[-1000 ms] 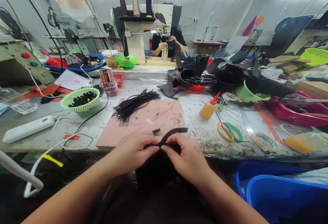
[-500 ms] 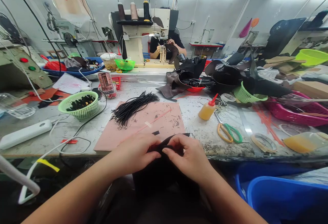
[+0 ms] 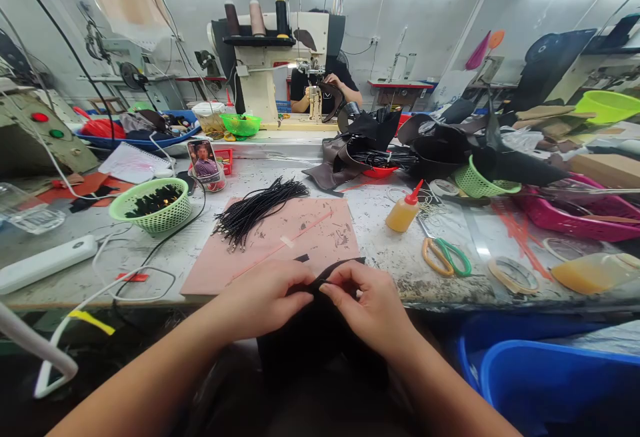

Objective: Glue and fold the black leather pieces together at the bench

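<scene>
Black leather piece (image 3: 320,330) sits pinched between both hands at the table's near edge: the left hand (image 3: 265,300) grips its top edge from one side, the right hand (image 3: 373,307) from the other, fingertips almost meeting. Just beyond the hands lies a pink mat (image 3: 300,237) with a bundle of black cords (image 3: 257,209).

Black strip (image 3: 345,265) – matt leather; pink mat (image 3: 280,240) – scuffed.

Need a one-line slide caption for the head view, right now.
Both hands, left hand and right hand, pinch a black piece at the workbench edge.
</scene>
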Tool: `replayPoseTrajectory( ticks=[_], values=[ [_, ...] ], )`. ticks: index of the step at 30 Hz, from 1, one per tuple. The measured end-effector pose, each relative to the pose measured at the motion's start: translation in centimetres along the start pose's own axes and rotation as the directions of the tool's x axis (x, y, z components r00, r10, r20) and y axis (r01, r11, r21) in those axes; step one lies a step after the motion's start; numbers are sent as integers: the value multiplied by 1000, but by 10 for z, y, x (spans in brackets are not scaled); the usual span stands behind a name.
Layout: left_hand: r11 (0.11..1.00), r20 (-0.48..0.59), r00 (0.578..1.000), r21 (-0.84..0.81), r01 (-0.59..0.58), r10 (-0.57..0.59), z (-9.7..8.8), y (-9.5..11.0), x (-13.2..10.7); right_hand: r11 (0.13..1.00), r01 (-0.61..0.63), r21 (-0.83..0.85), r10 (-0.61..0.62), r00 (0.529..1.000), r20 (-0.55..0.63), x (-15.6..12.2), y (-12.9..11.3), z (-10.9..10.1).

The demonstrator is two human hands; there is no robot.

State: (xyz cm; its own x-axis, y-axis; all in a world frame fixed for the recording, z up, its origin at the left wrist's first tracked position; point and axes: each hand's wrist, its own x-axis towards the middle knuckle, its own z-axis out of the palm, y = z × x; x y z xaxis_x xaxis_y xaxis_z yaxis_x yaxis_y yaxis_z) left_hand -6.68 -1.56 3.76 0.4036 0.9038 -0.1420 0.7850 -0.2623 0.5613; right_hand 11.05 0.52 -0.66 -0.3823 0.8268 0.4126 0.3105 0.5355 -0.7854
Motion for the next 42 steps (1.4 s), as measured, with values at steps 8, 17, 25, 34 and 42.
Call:
replayPoseTrajectory(
  ticks=[8, 17, 25, 34, 42],
  values=[
    [999, -20, 1000, -38, 21, -21, 3, -5, 3, 992, -119, 50, 121, 992, -29, -1, -2, -3],
    [995, -32, 999, -96, 20, -23, 2, -5, 1, 989, -123, 84, 122, 992, 12, 0, -4, -3],
    [997, -8, 1000, -78, -7, 6, 1, -2, 2, 999, 41, 11, -40, 999, -27, -3, -6, -1],
    [991, 4, 997, -108, -80, 81, 1, -7, 1, 992, -89, 85, 95, 993, -76, -2, -4, 2],
    [987, 18, 997, -143, -70, 74, 0, 0, 0, 944, -285, 167, 288, 958, 9, 1, -6, 0]
  ],
)
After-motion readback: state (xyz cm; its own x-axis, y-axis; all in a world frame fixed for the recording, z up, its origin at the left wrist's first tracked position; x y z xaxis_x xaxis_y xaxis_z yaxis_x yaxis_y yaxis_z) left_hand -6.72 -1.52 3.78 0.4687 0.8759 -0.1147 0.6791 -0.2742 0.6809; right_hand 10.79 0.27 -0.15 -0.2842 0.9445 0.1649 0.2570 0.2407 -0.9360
